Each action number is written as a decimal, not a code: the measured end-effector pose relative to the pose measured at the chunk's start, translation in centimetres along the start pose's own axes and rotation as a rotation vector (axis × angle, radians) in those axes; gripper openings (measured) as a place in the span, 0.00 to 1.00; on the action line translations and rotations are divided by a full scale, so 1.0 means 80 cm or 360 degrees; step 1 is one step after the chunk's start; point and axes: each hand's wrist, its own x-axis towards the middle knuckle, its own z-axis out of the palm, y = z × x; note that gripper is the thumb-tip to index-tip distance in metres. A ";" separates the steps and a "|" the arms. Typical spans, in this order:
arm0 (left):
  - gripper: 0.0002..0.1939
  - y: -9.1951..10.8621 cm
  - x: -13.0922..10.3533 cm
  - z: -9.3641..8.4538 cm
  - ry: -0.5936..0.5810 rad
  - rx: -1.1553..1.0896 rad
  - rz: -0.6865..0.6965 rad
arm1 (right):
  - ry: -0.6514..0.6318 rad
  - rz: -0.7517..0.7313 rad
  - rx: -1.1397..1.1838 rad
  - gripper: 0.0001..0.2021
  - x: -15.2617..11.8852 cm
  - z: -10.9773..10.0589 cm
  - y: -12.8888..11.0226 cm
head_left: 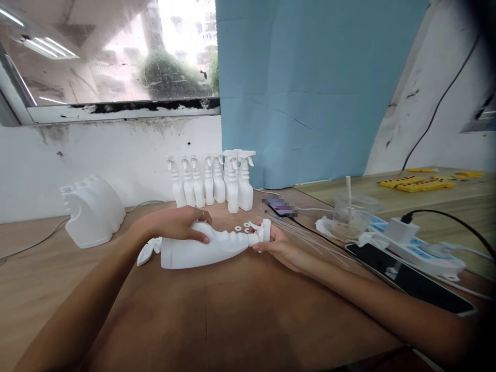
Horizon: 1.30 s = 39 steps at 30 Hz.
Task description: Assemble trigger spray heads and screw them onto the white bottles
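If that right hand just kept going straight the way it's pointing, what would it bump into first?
The white spray head the right hand holds. Beyond it, the small white rings on the table seem next in line, though depth is hard to judge.

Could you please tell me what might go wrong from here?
The bottle is held on its side, so it might roll if the left hand loosens its grip, tilting the trigger head in the right hand.
The small loose rings just behind could get brushed away.
The drink cup is close to the power strip; a knock might spill liquid onto it.
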 end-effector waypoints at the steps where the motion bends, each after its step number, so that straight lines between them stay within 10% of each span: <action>1: 0.27 0.001 0.000 0.000 0.0002 0.0002 0.0006 | -0.0020 -0.0005 -0.0034 0.25 0.000 0.000 0.000; 39: 0.25 0.008 0.001 0.006 -0.0051 -0.0017 0.0106 | -0.0038 -0.0031 -0.0112 0.19 -0.002 0.005 0.006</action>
